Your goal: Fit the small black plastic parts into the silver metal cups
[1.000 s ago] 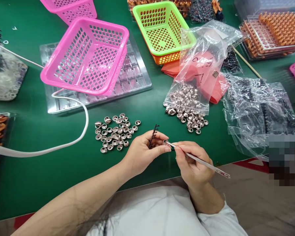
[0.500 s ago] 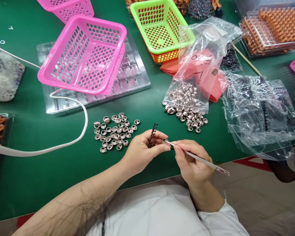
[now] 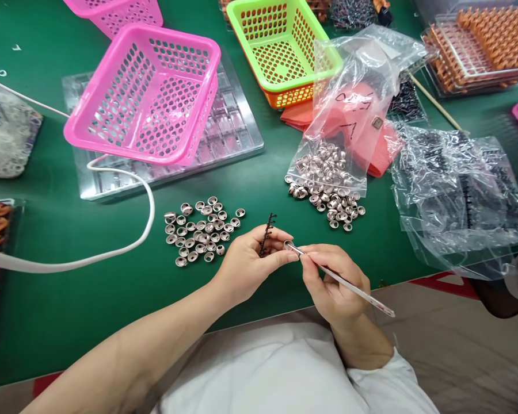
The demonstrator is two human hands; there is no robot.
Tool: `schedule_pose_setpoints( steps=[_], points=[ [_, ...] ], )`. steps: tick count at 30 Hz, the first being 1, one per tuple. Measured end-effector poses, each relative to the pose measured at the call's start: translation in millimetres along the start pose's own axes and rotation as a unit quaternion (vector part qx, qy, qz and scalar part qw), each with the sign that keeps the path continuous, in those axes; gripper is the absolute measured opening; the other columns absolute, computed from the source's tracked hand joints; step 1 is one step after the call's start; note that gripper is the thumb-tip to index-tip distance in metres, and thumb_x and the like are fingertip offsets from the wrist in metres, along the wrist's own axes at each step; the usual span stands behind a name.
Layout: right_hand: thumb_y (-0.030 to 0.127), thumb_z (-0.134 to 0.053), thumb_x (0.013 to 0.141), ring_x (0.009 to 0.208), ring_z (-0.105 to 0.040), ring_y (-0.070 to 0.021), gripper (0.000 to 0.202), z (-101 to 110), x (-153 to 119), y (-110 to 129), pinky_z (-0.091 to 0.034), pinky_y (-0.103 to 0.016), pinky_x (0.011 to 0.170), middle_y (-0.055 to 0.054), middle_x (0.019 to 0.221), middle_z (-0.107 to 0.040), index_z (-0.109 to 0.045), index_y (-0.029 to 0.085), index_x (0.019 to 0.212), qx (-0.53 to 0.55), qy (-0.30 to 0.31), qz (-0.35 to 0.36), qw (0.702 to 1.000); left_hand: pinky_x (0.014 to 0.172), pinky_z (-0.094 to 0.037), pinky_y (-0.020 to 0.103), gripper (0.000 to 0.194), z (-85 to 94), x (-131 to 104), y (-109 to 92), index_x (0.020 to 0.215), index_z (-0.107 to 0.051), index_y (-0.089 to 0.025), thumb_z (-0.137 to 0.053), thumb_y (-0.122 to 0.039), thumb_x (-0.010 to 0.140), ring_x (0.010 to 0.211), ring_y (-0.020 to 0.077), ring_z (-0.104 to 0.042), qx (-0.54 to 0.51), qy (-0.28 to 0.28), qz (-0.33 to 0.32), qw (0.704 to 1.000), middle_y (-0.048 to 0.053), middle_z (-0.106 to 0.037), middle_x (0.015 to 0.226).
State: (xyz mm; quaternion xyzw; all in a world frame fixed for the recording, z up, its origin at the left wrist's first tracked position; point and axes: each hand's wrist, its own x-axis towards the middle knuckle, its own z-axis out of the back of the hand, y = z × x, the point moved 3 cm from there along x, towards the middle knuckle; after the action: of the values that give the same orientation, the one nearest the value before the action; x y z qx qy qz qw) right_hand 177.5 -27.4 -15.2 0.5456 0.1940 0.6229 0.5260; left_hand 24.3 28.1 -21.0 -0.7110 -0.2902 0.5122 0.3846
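Note:
My left hand (image 3: 252,261) is closed on a small metal ring (image 3: 288,245) between thumb and fingertips, and a black toothed strip (image 3: 266,234) stands up from the same hand. My right hand (image 3: 339,282) grips thin metal tweezers (image 3: 356,289), whose tip touches the ring. The ring is partly covered by the fingers. Left of my hands lies a loose group of similar rings (image 3: 205,229) on the green table (image 3: 259,184). Beyond my right hand, a larger heap of rings (image 3: 328,175) spills out of a clear plastic bag (image 3: 349,109).
A pink basket (image 3: 80,129) sits on a clear tray (image 3: 237,138). Behind are a green basket (image 3: 280,89) and a red cloth (image 3: 384,155). Plastic bags with black strips (image 3: 461,201) lie at right. A white cord (image 3: 149,215) curves across the left side.
My right hand and the tweezers have shifted slightly left and the tweezers' tail end dips a little lower. My left hand has hardly moved and keeps its hold.

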Motion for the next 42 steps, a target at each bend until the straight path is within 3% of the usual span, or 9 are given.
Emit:
schedule_pose_setpoints(
  steps=[7,14,22,27,36,42],
  points=[
    [0.004,-0.071,0.083,0.082,-0.077,-0.0195,0.033,0.7,2.1,2.3,-0.065,-0.032,0.066,-0.003,0.093,-0.077,-0.064,0.025,0.106,-0.019,0.0,0.044,0.999,0.071,-0.057,0.025,0.035,0.5,0.5,0.0,0.088,-0.071,-0.016,-0.092,-0.028,0.063,0.073,0.0148,-0.068,-0.013,0.006,0.001,1.0,0.0,-0.072,0.076],
    [0.007,-0.071,0.085,0.082,-0.078,-0.0189,0.031,1.5,3.4,4.9,-0.066,-0.031,0.064,-0.003,0.094,-0.078,-0.063,0.027,0.108,-0.047,0.003,0.073,0.996,0.07,-0.057,0.027,0.036,1.5,1.6,1.1,0.09,-0.071,-0.017,-0.09,-0.034,0.066,0.075,0.0176,-0.071,0.002,0.008,0.002,1.0,0.002,-0.073,0.078],
    [0.003,-0.072,0.083,0.085,-0.077,-0.0191,0.035,0.5,1.2,2.5,-0.065,-0.032,0.066,-0.005,0.095,-0.077,-0.063,0.023,0.11,-0.032,-0.005,0.079,0.996,0.07,-0.057,0.025,0.035,1.6,1.8,0.9,0.089,-0.071,-0.017,-0.092,-0.028,0.063,0.074,0.016,-0.071,-0.024,0.006,0.017,1.0,0.001,-0.074,0.076],
    [0.005,-0.071,0.084,0.083,-0.077,-0.0185,0.033,0.2,-0.6,0.1,-0.066,-0.032,0.066,-0.003,0.096,-0.077,-0.063,0.026,0.108,-0.024,0.003,0.048,0.999,0.068,-0.055,0.022,0.034,2.1,1.2,1.8,0.088,-0.072,-0.017,-0.093,-0.022,0.061,0.072,0.0135,-0.069,-0.033,0.007,0.025,0.999,-0.001,-0.073,0.073],
    [0.005,-0.07,0.085,0.082,-0.077,-0.0186,0.03,1.0,2.4,3.9,-0.065,-0.03,0.066,-0.003,0.094,-0.078,-0.063,0.024,0.106,-0.025,0.003,0.043,0.999,0.067,-0.055,0.022,0.035,0.4,1.2,-0.1,0.087,-0.071,-0.016,-0.093,-0.024,0.06,0.07,0.0138,-0.068,-0.032,0.007,0.022,0.999,-0.001,-0.072,0.073],
    [0.005,-0.07,0.086,0.083,-0.077,-0.0182,0.029,0.4,4.5,8.1,-0.065,-0.03,0.068,-0.005,0.094,-0.078,-0.062,0.023,0.108,-0.06,0.02,0.077,0.995,0.064,-0.053,0.019,0.034,2.6,1.9,2.6,0.088,-0.073,-0.016,-0.093,-0.018,0.061,0.068,0.0113,-0.066,-0.031,0.013,0.006,0.999,-0.002,-0.072,0.073]
  ],
)
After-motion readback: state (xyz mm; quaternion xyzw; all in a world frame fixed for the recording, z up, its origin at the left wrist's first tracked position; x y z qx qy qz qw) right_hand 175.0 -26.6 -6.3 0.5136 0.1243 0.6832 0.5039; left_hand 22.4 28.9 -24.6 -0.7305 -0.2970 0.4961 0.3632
